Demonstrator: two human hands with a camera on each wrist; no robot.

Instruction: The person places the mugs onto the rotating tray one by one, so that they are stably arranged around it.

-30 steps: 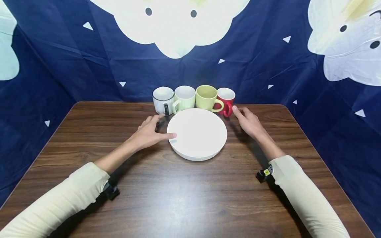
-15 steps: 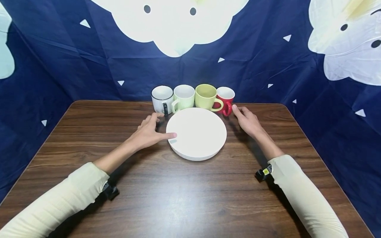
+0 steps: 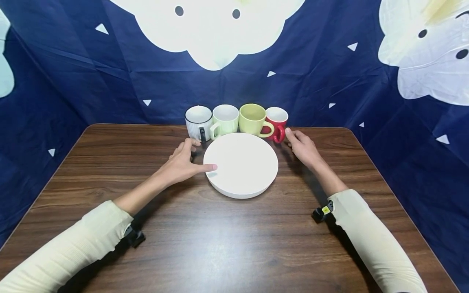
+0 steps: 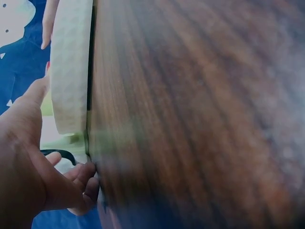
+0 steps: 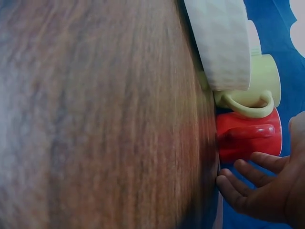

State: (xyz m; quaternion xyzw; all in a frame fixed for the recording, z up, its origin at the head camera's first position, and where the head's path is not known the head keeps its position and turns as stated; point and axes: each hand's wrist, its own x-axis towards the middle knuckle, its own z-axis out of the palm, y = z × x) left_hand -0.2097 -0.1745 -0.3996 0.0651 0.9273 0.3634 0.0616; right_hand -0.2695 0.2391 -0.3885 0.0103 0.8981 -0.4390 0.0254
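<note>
Mugs stand side by side at the table's back edge: a white ribbed one with a black rim (image 3: 194, 127), a pale green ribbed one (image 3: 230, 125), a yellow-green one (image 3: 250, 123) and a red one with a white inside (image 3: 271, 127). In front of them is a thick white round disc (image 3: 242, 167); its side looks dimpled in both wrist views. My left hand (image 3: 179, 165) is spread, the thumb over the disc's left edge and the fingers beside the white mug's black handle. Beside the red mug, my right hand (image 3: 305, 149) has loosely extended fingers and grips nothing.
The brown wood-grain table (image 3: 227, 236) reaches forward to a dark blue cloth backdrop (image 3: 121, 93) with white cloud shapes. That cloth hangs right behind the mugs and along both sides. A small black device (image 3: 134, 237) sits under the left cuff, another (image 3: 320, 214) under the right.
</note>
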